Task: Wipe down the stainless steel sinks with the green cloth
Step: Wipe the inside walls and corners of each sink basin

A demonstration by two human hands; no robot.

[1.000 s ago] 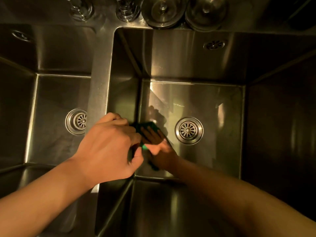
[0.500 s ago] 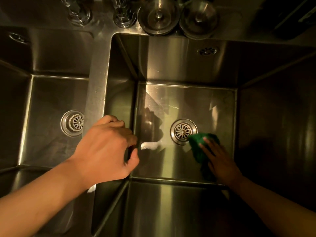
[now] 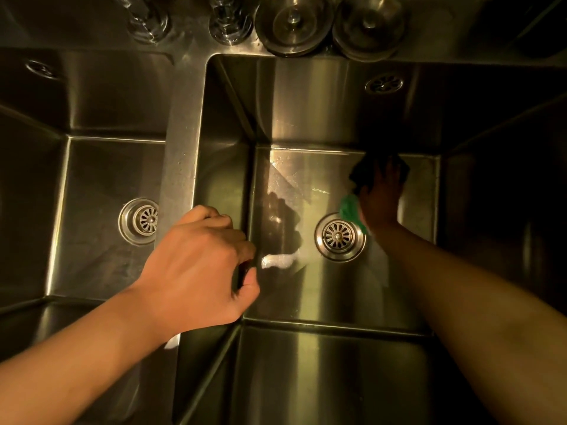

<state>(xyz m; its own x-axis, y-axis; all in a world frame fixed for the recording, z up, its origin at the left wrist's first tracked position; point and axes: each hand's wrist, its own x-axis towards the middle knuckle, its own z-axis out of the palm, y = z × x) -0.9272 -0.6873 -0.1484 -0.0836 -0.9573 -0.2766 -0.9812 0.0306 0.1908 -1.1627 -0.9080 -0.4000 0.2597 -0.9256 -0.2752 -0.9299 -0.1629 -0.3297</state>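
The green cloth (image 3: pixel 349 210) lies on the floor of the right sink (image 3: pixel 276 102), just beyond its drain (image 3: pixel 339 236). My right hand (image 3: pixel 380 200) presses it flat with spread fingers, reaching toward the back right corner. Most of the cloth is dark under that hand; only a green corner shows. My left hand (image 3: pixel 196 259) sits on the divider (image 3: pixel 181 148) between the two sinks, fingers curled over its edge into the right basin. The left sink (image 3: pixel 101 185) with its drain (image 3: pixel 139 220) lies to the left.
A small white smear (image 3: pixel 276 260) sits on the right sink floor near my left fingertips. Two round metal strainer lids (image 3: pixel 293 23) (image 3: pixel 368 26) and two tap bases (image 3: pixel 147 19) (image 3: pixel 230 23) stand on the back ledge. An overflow grille (image 3: pixel 383 84) marks the back wall.
My right hand has swept the cloth from beside my left hand, past the drain, to the far right of the sink floor. My left hand has stayed on the divider.
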